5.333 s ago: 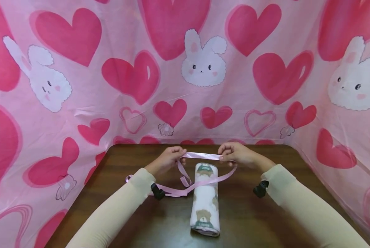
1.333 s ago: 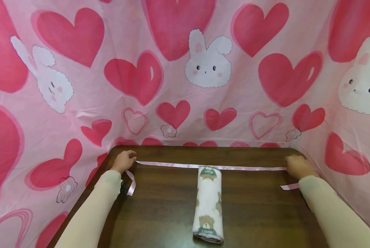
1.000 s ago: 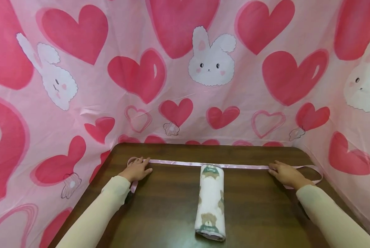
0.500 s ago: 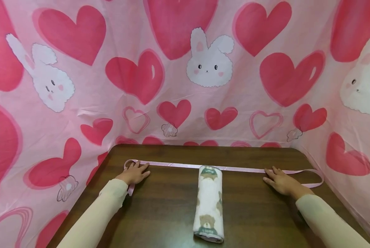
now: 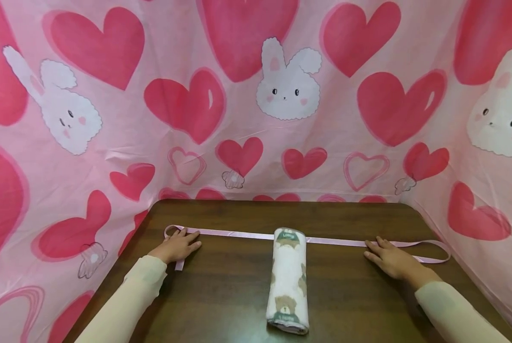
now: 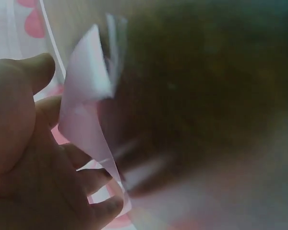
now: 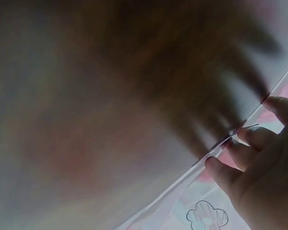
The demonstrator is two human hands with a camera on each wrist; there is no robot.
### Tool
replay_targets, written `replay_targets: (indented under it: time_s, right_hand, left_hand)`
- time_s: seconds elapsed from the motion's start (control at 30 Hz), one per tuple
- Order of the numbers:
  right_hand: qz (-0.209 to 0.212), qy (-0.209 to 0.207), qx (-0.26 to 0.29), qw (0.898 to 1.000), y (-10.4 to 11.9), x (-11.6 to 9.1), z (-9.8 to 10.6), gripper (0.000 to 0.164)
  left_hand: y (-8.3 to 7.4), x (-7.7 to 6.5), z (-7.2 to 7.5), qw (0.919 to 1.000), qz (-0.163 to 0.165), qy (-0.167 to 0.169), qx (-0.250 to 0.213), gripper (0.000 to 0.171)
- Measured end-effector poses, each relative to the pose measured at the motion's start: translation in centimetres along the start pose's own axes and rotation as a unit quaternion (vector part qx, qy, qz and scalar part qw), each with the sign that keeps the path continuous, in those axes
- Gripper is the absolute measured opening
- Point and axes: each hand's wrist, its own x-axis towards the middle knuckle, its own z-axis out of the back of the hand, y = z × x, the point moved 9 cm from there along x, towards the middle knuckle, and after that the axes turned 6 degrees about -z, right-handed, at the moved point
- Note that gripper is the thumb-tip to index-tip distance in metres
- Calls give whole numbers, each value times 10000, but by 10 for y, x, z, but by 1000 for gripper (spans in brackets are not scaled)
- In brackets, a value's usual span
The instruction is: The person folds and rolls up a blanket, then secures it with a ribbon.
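Note:
A pink satin ribbon (image 5: 238, 234) stretches left to right across the dark wooden table, its middle covered by the far end of a rolled towel (image 5: 287, 281). The white towel, printed with brown bears and green lettering, lies lengthwise. My left hand (image 5: 176, 246) rests with spread fingers on the ribbon's left part; a loop and a short tail (image 6: 84, 86) stick out beside it. On the ribbon's right part, the fingertips of my right hand (image 5: 395, 259) press with fingers extended. Past that hand the ribbon curves round in a loose loop (image 5: 442, 247).
The wooden table (image 5: 221, 295) has rounded far corners. A pink cloth (image 5: 247, 124) with hearts and rabbits hangs behind it and along both sides, close to the table's edges.
Earlier my hands held the ribbon above the towel, then stretched it wide at the towel's far end. Now flat hands have drawn it slightly nearer, in under the towel's end.

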Motion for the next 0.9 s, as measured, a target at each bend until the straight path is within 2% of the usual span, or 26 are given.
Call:
replay_targets:
  time_s: [0.2, 0.57, 0.9]
  right_hand:
    - [123, 9, 99, 9999, 6, -5, 3, 63]
    - [205, -58, 69, 9997, 9, -16, 3, 59]
    - [206, -92, 72, 9997, 9, -19, 5, 59]
  left_hand:
    - [4, -16, -1, 9999, 97, 17, 42, 56]
    - [6, -27, -9, 9998, 118, 74, -107, 60]
    - [7, -35, -10, 9998, -21, -187, -120, 58]
